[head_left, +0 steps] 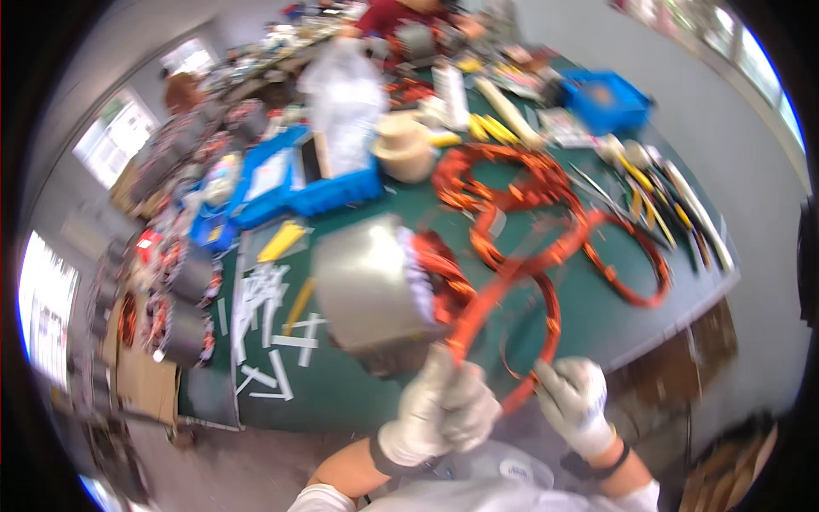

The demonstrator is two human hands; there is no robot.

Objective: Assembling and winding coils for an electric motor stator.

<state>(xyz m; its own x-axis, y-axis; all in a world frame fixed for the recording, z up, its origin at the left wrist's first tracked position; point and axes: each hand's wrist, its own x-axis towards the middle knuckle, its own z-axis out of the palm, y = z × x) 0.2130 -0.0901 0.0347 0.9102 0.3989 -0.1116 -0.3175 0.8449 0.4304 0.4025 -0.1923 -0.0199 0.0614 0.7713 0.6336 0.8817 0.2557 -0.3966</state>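
Orange wire coil (484, 309) is held at four o'clock from the view's centre, clasped in the closed, gloved left hand (448, 401) and pinched between the curled right hand's (576, 401) fingers. Strands could be snagged on the coil bundle (456, 162) at twelve o'clock by pulling, or scraped by contact with the grey cylinder (367, 282) at ten o'clock.

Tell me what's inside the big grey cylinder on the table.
Orange wire and white lining show at the right end of the grey cylinder; its wall hides the deeper interior.
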